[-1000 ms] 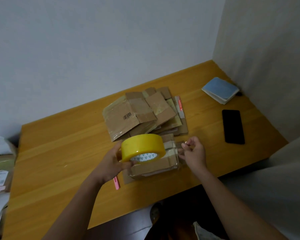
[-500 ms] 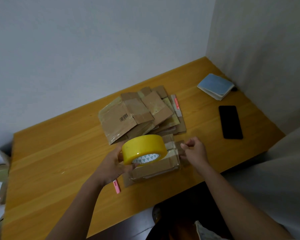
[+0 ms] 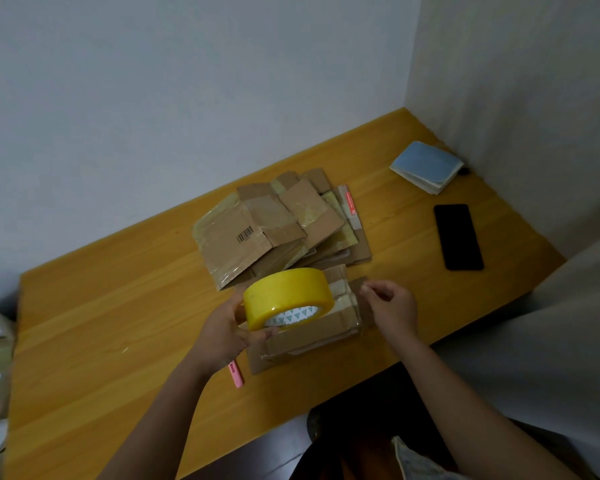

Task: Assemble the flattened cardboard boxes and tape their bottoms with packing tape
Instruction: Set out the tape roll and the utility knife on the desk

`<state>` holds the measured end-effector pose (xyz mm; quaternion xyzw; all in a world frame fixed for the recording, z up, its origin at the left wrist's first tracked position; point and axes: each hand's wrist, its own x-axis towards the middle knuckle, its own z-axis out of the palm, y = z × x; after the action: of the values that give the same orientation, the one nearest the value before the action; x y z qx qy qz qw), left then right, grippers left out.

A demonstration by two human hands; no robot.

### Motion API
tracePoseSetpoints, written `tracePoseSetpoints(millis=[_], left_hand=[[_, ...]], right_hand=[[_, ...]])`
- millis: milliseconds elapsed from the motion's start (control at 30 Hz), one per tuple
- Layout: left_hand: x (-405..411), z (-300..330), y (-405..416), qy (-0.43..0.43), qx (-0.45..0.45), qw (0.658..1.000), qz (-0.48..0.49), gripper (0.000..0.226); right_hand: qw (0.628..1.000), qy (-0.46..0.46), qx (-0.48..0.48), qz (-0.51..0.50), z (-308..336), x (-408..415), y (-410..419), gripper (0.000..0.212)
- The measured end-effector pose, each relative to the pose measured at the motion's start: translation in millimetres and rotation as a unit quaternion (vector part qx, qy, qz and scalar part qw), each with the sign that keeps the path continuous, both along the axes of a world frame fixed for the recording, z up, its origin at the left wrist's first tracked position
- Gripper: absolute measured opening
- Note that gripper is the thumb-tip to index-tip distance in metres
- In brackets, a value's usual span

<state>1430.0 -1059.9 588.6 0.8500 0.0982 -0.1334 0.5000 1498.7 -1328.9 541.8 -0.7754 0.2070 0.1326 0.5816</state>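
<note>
Looking down from the head view:
Left hand [image 3: 222, 332]: grips the yellow tape roll [image 3: 286, 297], thumb at the roll's lower rim and the other fingers curled behind it, holding it up over the left end of the assembled box.
Yellow tape roll: tilted, its white patterned core facing toward 5 o'clock; it hides part of the box top.
Right hand [image 3: 394, 308]: fingers [image 3: 369, 291] narrowed into a pinch at the right end of the box, just beside the roll's 3 o'clock side; what they pinch is too thin to make out, so I cannot tell whether a strip of tape lies between them.
Assembled box [image 3: 312, 332]: a small brown carton lying on the counter [image 3: 118, 323] near its front edge, between the two hands, with glossy tape on its faces and a flap sticking out at its 3 o'clock end.
Flattened boxes [image 3: 278, 230]: a loose stack at 12 o'clock from the assembled box, touching or nearly touching its far edge; the top-left piece carries a barcode.
Pink pen [image 3: 236, 374]: lies on the counter at 7 o'clock from the box, partly under the left wrist.
Black phone [image 3: 458, 236]: face down or dark, at 2 o'clock from the box, well apart.
Blue notebook [image 3: 426, 170]: closed, near the counter's far right corner, at 12 o'clock from the phone.
Counter: yellow wood, set into a corner of pale walls.
</note>
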Motion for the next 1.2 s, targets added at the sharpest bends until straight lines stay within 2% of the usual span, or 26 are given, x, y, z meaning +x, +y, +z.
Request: tracePoseSetpoints(millis=[133, 200, 300, 467, 600, 733, 867, 967, 1033, 1200], left_hand=[[1.0, 0.7, 1.4, 0.003, -0.005, 1.0, 0.002, 0.08], [1.2, 0.1, 2.6, 0.008, -0.01, 1.0, -0.003, 0.082], [0.1, -0.6, 4.8, 0.014, -0.023, 1.0, 0.0, 0.088], [-1.1, 1.7, 2.9, 0.018, -0.019, 1.0, -0.01, 0.092], [1.5, 2.1, -0.8, 0.024, -0.028, 0.999, 0.001, 0.092], [4.4, 4.8, -16.3, -0.012, 0.01, 1.0, 0.013, 0.092], [0.5, 0.8, -19.0, -0.023, 0.0, 0.999, 0.029, 0.087], [-2.3, -0.3, -19.4, -0.027, -0.001, 0.999, 0.037, 0.087], [-1.2, -1.8, -20.3, -0.026, 0.0, 0.999, 0.044, 0.086], [1.2, -2.9, -20.5, -0.022, 0.003, 0.999, 0.043, 0.087]], right_hand=[[0.999, -0.022, -0.002, 0.046, 14.3, -12.1, 13.3, 0.022], [0.998, -0.027, 0.003, 0.051, 15.7, -12.0, 12.5, 0.024], [0.992, -0.041, 0.004, 0.118, 16.6, -15.2, 9.9, 0.029], [0.983, -0.009, -0.011, 0.181, 18.2, -15.4, 7.3, 0.034], [0.982, -0.016, -0.059, 0.181, 21.3, -1.9, 13.7, 0.031], [0.988, -0.026, -0.037, 0.15, 26.7, 22.3, 17.9, 0.034], [0.986, -0.04, -0.075, 0.14, 25.3, 27.1, 16.1, 0.039], [0.988, -0.068, -0.052, 0.127, 22.3, 16.5, 17.8, 0.039], [0.987, -0.055, -0.021, 0.148, 16.6, 10.2, 19.3, 0.039], [0.973, 0.005, -0.024, 0.228, 18.7, 27.6, 15.5, 0.044]])
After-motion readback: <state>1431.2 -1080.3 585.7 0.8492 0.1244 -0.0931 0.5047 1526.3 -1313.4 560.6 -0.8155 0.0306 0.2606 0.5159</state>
